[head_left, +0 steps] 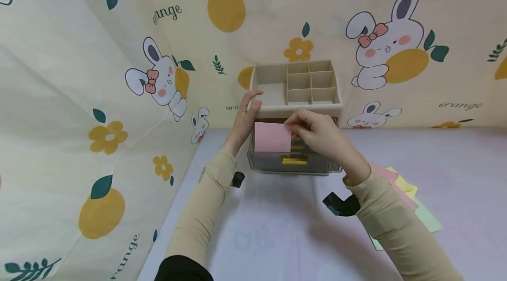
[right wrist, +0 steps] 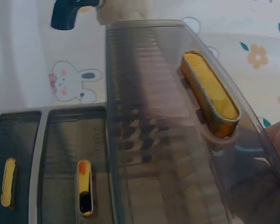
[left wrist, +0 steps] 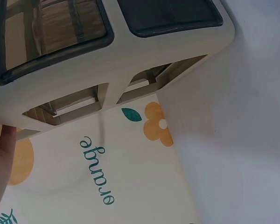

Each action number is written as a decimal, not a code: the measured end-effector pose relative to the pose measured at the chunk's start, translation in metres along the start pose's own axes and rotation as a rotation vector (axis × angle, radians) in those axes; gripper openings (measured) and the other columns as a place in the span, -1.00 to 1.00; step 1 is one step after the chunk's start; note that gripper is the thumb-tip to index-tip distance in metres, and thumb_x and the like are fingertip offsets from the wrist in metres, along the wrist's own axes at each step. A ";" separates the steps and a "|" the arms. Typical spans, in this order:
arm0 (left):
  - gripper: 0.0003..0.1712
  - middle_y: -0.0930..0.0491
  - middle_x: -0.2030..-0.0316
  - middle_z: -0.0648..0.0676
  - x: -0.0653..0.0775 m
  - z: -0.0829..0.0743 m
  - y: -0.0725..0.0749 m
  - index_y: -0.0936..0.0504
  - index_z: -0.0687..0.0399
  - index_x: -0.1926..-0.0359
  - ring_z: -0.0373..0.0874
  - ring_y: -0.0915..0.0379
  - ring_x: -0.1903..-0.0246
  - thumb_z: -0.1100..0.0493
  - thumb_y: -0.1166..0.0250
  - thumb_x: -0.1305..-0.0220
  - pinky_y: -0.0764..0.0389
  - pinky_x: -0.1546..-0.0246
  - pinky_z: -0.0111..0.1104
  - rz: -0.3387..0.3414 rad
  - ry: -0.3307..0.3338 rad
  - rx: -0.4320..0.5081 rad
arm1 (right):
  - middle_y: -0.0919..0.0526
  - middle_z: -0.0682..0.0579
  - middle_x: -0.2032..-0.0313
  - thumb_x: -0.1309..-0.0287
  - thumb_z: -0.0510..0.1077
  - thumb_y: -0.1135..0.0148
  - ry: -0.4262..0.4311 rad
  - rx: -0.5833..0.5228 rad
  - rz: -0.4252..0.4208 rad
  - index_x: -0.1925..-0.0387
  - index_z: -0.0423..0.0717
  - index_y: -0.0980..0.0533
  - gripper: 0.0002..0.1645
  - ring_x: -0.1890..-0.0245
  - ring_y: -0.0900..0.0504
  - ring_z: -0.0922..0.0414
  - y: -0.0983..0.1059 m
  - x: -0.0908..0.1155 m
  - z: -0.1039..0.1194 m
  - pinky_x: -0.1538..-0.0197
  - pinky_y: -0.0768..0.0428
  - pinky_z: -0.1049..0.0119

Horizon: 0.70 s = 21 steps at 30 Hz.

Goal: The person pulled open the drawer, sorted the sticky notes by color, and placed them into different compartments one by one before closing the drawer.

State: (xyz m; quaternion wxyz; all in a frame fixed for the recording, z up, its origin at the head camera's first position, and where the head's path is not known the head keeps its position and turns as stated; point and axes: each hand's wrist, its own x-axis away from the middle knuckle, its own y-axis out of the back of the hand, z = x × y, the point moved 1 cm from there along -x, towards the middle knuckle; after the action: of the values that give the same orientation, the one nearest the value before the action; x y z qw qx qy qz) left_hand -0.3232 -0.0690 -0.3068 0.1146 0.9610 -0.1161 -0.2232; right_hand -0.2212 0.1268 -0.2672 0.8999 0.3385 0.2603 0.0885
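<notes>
A beige desk organizer (head_left: 301, 108) with a divided top stands against the wall, its upper grey see-through drawer (head_left: 269, 161) pulled out. My right hand (head_left: 322, 133) pinches a square pink paper (head_left: 272, 137) by its upper right corner, upright over the drawer's front. Through the drawer wall, a pink patch shows blurred in the right wrist view, where the drawer's gold handle (right wrist: 212, 93) is close up. My left hand (head_left: 244, 118) grips the organizer's left side near its top edge. In the left wrist view only some fingers (left wrist: 7, 142) appear, at the organizer's side.
Pink, yellow and green paper sheets (head_left: 428, 215) lie on the table by my right forearm, partly hidden under it. Two more drawers with gold handles (right wrist: 85, 186) show in the right wrist view. Printed cloth covers the walls behind and at left.
</notes>
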 end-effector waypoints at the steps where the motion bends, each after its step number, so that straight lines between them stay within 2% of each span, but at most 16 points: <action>1: -0.49 -0.10 -0.38 0.11 -0.002 0.004 -0.001 -0.26 0.04 -0.25 -0.02 0.13 -0.43 0.03 0.11 -0.31 0.07 -0.37 0.06 -0.006 -0.003 0.001 | -0.65 -0.03 0.39 -0.20 -0.29 -0.10 0.007 0.021 0.004 0.26 -0.12 -0.56 -0.87 0.41 -0.59 0.11 -0.001 0.001 0.000 0.35 -0.53 0.42; 4: -0.50 -0.14 -0.36 0.07 -0.005 0.012 -0.002 -0.28 0.02 -0.24 -0.06 0.09 -0.42 0.01 0.10 -0.32 0.06 -0.38 0.02 -0.028 -0.022 0.008 | -0.67 -0.02 0.40 -0.18 -0.31 -0.12 0.031 0.074 0.022 0.28 -0.12 -0.57 -0.87 0.43 -0.58 0.15 -0.003 0.002 -0.001 0.34 -0.52 0.37; 13: -0.45 -0.18 -0.32 0.03 -0.003 0.013 -0.002 -0.30 -0.03 -0.21 -0.09 0.01 -0.38 -0.10 0.09 -0.24 0.03 -0.37 0.01 -0.066 -0.024 -0.019 | -0.71 0.02 0.38 -0.09 -0.27 -0.22 0.060 0.151 0.076 0.32 -0.09 -0.61 -0.90 0.40 -0.62 0.17 -0.007 0.000 0.000 0.25 -0.57 0.25; 17: -0.45 -0.19 -0.32 0.02 -0.003 0.013 -0.003 -0.30 -0.03 -0.21 -0.09 -0.01 -0.37 -0.10 0.09 -0.24 0.01 -0.37 0.00 -0.070 -0.024 -0.020 | -0.70 0.05 0.41 -0.11 -0.23 -0.21 0.037 0.149 0.106 0.28 -0.09 -0.60 -0.88 0.40 -0.63 0.19 -0.007 0.000 0.000 0.23 -0.57 0.25; 21: -0.45 -0.19 -0.31 0.02 -0.004 0.012 -0.004 -0.30 -0.03 -0.21 -0.09 -0.03 -0.36 -0.10 0.09 -0.24 -0.01 -0.36 -0.02 -0.068 -0.029 -0.019 | -0.70 0.04 0.39 -0.16 -0.20 -0.18 -0.021 0.149 0.155 0.20 -0.13 -0.60 -0.82 0.36 -0.63 0.17 -0.007 0.000 -0.001 0.19 -0.58 0.21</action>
State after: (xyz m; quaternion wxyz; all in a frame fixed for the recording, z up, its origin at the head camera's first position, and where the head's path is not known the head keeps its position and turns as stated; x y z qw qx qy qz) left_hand -0.3311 -0.0665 -0.3165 0.1144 0.9600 -0.0827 -0.2420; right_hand -0.2223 0.1218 -0.2723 0.8654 0.4244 0.2299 0.1347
